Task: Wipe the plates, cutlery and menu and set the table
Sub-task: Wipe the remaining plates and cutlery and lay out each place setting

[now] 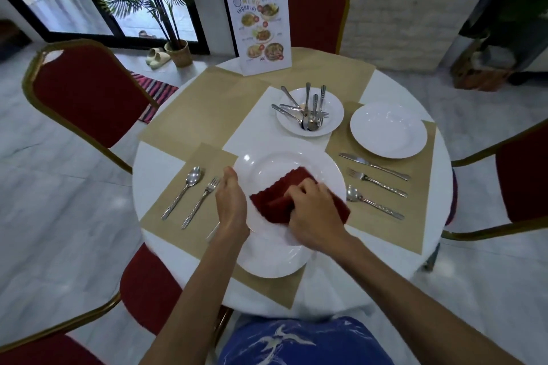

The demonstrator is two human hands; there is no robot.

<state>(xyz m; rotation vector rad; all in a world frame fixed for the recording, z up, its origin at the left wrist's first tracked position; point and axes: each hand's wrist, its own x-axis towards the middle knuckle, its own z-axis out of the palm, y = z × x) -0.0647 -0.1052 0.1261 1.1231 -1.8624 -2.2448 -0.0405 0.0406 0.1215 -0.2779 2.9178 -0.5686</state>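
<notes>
far left: red chair (89, 98), beyond it a potted palm (175, 47) by the glass door.

near left mat: spoon (184, 190) and fork (201, 201) lie side by side, apart from each other, just left of the big plate.

left hand (231, 204) grips the left rim of the white plate (275, 166), thumb on top, other fingers hidden under the rim. the plate looks tilted up off the mat, near edge toward the person.

right hand (314, 216) is closed over a folded red cloth (281, 198), pressing it onto the plate's inner face, right of centre.

step in hand, as i judge it: wiping this plate. to do it well: keep the left grip firm so the plate doesn't swing, sweep the cloth round the well and out across the rim, turn the plate to reach the part under the left thumb, then set it down centred between the cutlery.

centre far: menu (258, 27) stands upright; nearer, a bowl (332, 109) holds a pile of loose cutlery (308, 109).

right mat: second plate (388, 130) lies flat; near it knife (373, 166), fork (376, 182), spoon (373, 201) in a row.
</notes>
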